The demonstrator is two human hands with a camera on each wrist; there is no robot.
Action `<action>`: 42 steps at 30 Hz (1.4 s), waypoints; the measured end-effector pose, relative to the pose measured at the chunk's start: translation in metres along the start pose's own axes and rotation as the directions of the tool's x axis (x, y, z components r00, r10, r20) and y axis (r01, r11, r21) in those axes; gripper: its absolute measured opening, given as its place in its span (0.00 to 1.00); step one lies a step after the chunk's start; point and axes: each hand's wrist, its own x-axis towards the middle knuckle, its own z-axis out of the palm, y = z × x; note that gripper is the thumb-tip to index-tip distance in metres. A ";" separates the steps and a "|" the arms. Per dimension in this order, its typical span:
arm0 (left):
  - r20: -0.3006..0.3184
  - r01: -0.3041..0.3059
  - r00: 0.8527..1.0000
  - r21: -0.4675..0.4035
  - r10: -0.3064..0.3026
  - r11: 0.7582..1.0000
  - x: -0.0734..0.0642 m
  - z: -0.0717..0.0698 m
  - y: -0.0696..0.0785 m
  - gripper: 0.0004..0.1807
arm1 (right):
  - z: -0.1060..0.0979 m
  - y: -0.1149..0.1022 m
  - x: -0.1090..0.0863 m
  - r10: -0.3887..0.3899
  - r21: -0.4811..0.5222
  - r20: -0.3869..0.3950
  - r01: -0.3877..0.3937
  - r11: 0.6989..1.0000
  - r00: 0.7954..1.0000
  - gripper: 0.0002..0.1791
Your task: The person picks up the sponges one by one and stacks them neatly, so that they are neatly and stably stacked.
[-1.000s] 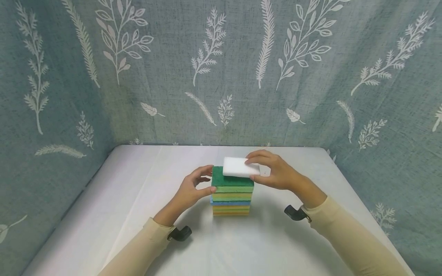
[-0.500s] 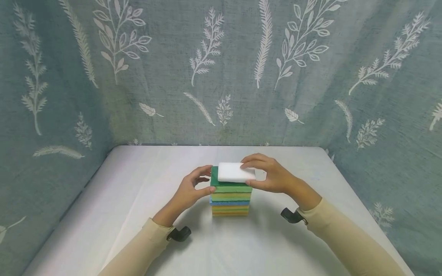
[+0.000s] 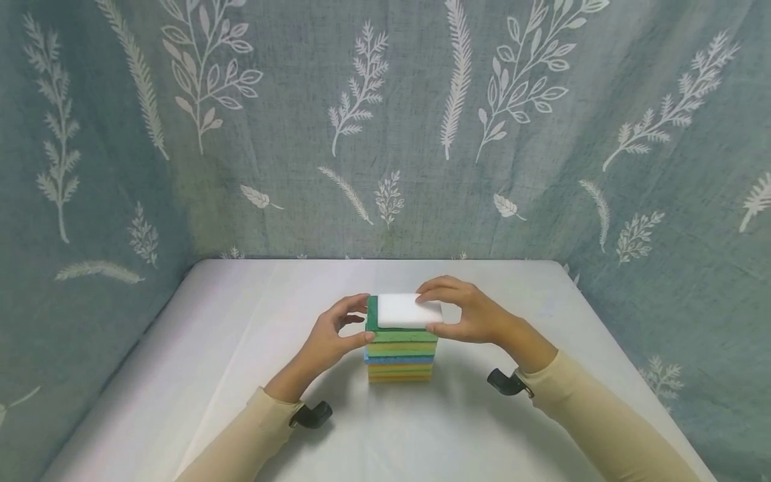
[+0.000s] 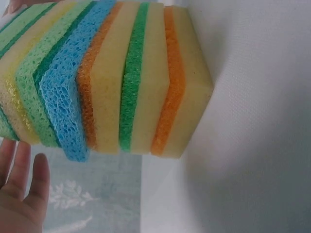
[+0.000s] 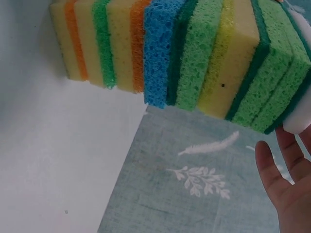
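A tall stack of sponges (image 3: 400, 361) in green, yellow, blue and orange layers stands on the white table. Flat on its dark green top lies a white sponge (image 3: 402, 310), leaving a green strip bare at the left. My right hand (image 3: 466, 314) pinches the white sponge's right end, thumb at the near side and fingers at the far side. My left hand (image 3: 328, 338) steadies the upper left of the stack, thumb on the near corner, fingers on the far one. The left wrist view shows the blue sponge (image 4: 65, 92) jutting out slightly from the layers.
The white table (image 3: 253, 321) reaches back to a grey-green curtain (image 3: 289, 134) with white leaf prints, which also hangs along both sides. Each wrist wears a small black camera mount, such as the right one (image 3: 506, 382).
My right hand has brought the white sponge left and nearer, into line with the top of the stack. My left hand has kept its place at the stack.
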 end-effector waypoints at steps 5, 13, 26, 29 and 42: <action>0.006 -0.014 1.000 0.006 0.014 1.000 0.002 -0.001 0.001 0.33 | -0.004 -0.015 0.004 0.033 0.012 0.009 -0.033 0.999 0.999 0.24; -0.001 0.004 1.000 -0.002 -0.004 1.000 -0.003 -0.001 0.001 0.33 | -0.003 -0.014 0.003 0.007 0.028 0.032 -0.008 1.000 0.999 0.25; 0.001 0.014 1.000 -0.009 -0.014 1.000 -0.008 0.000 0.002 0.33 | 0.007 0.015 -0.007 0.030 0.021 0.067 -0.031 0.999 0.997 0.31; 0.002 0.002 1.000 -0.003 -0.002 1.000 -0.008 -0.001 0.003 0.33 | 0.009 0.019 -0.008 0.035 -0.004 0.066 -0.034 0.999 0.997 0.34; 0.017 0.007 1.000 0.050 -0.008 0.999 -0.009 -0.010 0.007 0.37 | 0.015 0.023 -0.030 0.192 -0.015 0.009 -0.192 0.981 0.981 0.44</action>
